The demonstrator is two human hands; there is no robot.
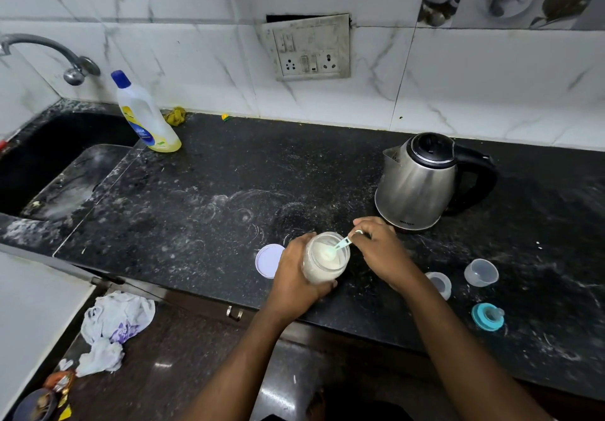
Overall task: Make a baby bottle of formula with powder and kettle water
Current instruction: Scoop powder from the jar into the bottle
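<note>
We saw the left hand (294,276) wrapped around a clear jar (324,261) of white powder, its fingers (322,289) curled under the jar's near side and the thumb along the far side, so the jar stood tilted toward the camera on the dark speckled table (203,197). The right hand (381,253) pinched the handle of a pale plastic scoop (340,245) between thumb and fingertips, the fingers drawn narrow around it; the scoop's bowl sat down in the powder inside the jar's open mouth.

Just left of the jar, a round pale lid (268,260) lay flat on the table, partly hidden by the left hand. Behind the right hand stood a steel kettle (422,181) with a black handle and lid. To the right of the right forearm we noted a clear baby bottle (440,284), partly covered by the arm, a small clear cap (481,272) near it, and a teal ring with a teat (488,316) closer to the table's front edge.
</note>
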